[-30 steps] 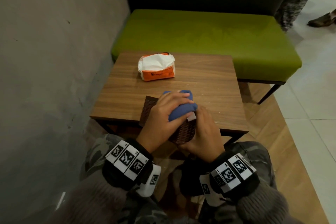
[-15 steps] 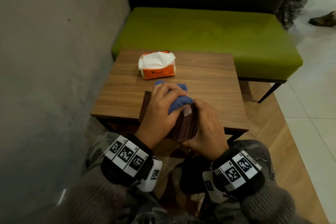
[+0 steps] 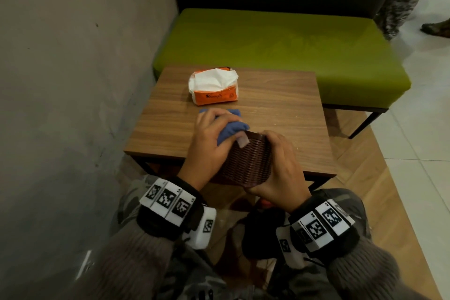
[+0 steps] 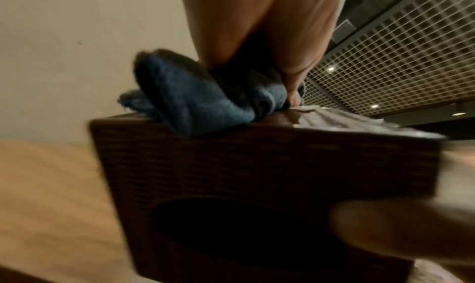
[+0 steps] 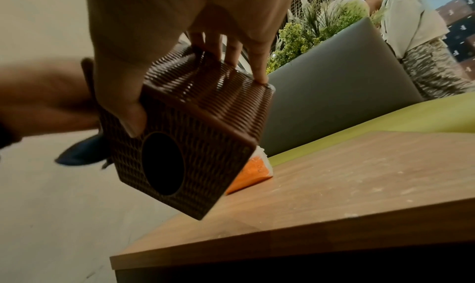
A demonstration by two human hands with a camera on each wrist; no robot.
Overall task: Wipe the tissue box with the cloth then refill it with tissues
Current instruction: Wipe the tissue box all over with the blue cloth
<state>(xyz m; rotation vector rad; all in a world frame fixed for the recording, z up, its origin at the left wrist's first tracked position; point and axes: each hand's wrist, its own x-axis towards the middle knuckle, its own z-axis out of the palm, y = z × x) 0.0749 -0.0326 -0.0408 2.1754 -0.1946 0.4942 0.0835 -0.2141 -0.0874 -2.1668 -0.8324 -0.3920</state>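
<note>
The right hand (image 3: 280, 168) grips the brown woven tissue box (image 3: 246, 161) and holds it tilted in the air over the near edge of the table (image 3: 280, 105), at about 6 o'clock on the tabletop; in the right wrist view its thumb curls onto the face with the round opening while the fingers (image 5: 259, 68) spread across the opposite side. The left hand (image 3: 209, 143) has its fingers curled round a bunched blue cloth (image 3: 231, 129) and presses it on the upper face of the box. The orange pack of tissues (image 3: 213, 90) lies at 12 o'clock on the table, well apart from the box, with white tissue puffed out of its top.

The step in hand looks like the wiping, with the refill not yet begun. To do it well, the right hand should keep a firm grip, since the box hangs free and the cloth pushes against it. The weave has ribs that likely trap dust, so strokes along the ribs with steady pressure should clean better than light dabs. Each face needs its turn, so rotate the box in the right hand between strokes, and shift the thumb off the opening's rim to reach that face too
</note>
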